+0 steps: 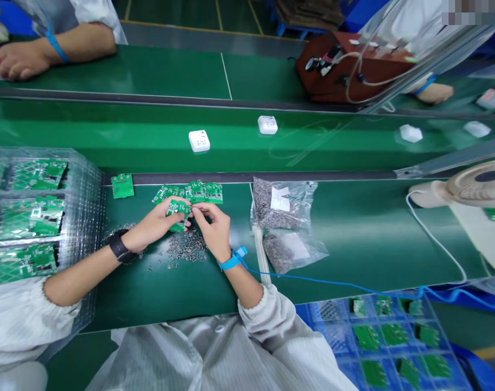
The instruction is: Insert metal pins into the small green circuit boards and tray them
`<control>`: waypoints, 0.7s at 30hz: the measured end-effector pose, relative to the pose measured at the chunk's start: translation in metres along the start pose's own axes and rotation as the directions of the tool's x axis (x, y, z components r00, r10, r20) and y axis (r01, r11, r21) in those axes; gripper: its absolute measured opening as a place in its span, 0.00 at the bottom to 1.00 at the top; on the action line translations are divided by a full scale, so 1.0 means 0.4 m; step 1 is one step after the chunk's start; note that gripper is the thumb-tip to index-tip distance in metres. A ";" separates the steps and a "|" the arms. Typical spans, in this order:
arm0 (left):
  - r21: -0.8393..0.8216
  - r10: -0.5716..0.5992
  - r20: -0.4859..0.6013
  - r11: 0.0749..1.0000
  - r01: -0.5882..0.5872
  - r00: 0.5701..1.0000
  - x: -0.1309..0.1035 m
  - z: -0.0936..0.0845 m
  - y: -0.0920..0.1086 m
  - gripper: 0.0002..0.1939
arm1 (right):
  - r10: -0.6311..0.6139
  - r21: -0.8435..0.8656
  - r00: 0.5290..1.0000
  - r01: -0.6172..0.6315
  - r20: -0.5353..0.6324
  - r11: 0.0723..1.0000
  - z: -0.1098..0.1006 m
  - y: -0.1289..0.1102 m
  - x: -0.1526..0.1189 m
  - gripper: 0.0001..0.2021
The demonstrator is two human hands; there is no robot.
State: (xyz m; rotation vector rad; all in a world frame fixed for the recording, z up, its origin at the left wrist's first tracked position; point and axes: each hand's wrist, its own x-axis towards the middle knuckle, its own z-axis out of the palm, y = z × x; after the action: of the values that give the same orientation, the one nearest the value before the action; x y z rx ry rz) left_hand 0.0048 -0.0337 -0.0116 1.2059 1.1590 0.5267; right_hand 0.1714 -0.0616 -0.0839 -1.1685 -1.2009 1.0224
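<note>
Just off twelve o'clock of the loose metal parts [186, 247], the left hand [154, 221] clasps a green board [181, 209], the right hand [215, 231] pinching at its two-o'clock edge, contents indiscernible; apparent fingertip work demands steadiness.

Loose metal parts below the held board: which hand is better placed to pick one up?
Probably right: the right hand only has fingertips at the edge of the green board and sits beside the metal parts, while the left hand grips the board.

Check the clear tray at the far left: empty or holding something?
Holding something: green circuit boards sit in the visible compartments of the clear tray, which the picture's edge cuts off.
</note>
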 end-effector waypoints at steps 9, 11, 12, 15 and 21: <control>0.209 0.115 -0.008 0.971 -0.111 0.993 0.000 -0.004 0.001 0.13 | 0.051 0.000 0.999 -0.051 -0.015 0.999 0.000 0.000 0.001 0.08; 0.237 0.130 -0.014 0.964 -0.123 0.991 0.000 -0.005 -0.004 0.13 | 0.040 -0.028 0.999 -0.040 -0.009 0.999 -0.002 0.001 0.001 0.09; 0.254 0.136 -0.018 0.959 -0.127 0.991 0.000 -0.006 -0.007 0.14 | 0.031 -0.042 1.000 -0.031 -0.005 0.999 -0.003 0.001 0.001 0.09; 0.332 0.155 -0.029 0.933 -0.137 0.988 -0.001 -0.007 -0.015 0.15 | 0.004 -0.064 1.000 -0.004 -0.001 0.998 -0.004 0.002 0.002 0.07; 0.431 0.211 -0.039 0.885 -0.174 0.977 0.001 -0.011 -0.020 0.14 | -0.018 -0.078 1.000 0.017 -0.002 0.997 -0.002 0.003 0.004 0.04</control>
State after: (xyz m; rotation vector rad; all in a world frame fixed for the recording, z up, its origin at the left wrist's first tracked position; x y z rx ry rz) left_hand -0.0007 -0.0339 -0.0186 1.7045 1.2740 0.4905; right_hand 0.1725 -0.0598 -0.0850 -1.2177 -1.2568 0.9679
